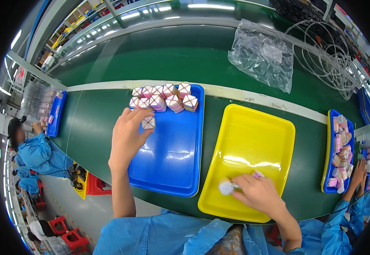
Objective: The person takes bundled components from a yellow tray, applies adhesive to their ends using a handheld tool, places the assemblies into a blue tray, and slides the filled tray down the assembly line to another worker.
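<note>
The left hand pinches a small pink-and-white wedge-patterned box between thumb and fingertips, over the left edge of the blue tray. The right hand is curled around a small white piece, held low in the yellow tray. A cluster of matching boxes sits along the blue tray's far edge. Both trays lie on the green conveyor belt.

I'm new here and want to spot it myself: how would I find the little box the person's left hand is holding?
Find the blue tray left of the yellow tray on the green belt. At its left edge the left hand pinches one small pink-and-white box. It sits apart from the cluster of similar boxes along the tray's far edge.
</note>
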Demonstrator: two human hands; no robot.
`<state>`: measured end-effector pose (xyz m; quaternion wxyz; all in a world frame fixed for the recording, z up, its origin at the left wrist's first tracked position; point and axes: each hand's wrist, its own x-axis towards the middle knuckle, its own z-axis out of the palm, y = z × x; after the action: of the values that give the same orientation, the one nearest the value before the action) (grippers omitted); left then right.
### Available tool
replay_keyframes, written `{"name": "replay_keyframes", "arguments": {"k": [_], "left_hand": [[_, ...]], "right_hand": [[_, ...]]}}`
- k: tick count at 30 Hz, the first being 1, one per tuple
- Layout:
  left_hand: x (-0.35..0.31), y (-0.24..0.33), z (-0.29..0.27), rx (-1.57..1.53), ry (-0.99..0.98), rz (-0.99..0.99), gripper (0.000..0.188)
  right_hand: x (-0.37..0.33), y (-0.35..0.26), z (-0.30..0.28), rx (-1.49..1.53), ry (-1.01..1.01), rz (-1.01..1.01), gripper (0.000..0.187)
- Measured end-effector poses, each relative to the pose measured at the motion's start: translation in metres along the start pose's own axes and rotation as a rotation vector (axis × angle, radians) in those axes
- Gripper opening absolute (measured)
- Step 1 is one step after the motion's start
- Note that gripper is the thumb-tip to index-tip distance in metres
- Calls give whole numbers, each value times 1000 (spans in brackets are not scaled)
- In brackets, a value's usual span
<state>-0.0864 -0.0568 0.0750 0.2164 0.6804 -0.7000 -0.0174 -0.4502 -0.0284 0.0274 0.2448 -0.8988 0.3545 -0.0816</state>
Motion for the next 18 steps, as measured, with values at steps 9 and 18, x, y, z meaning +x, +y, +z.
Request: {"name": "replay_keyframes", "arguments": {"k": [9,18], "left_hand": [[6,-23,14,89,24,-43,46],[17,-31,19,187,56,-106,45]], "right_hand": [[57,-20,-47,200,43,-5,39],[101,7,-48,123,-136,-23,49]]}}
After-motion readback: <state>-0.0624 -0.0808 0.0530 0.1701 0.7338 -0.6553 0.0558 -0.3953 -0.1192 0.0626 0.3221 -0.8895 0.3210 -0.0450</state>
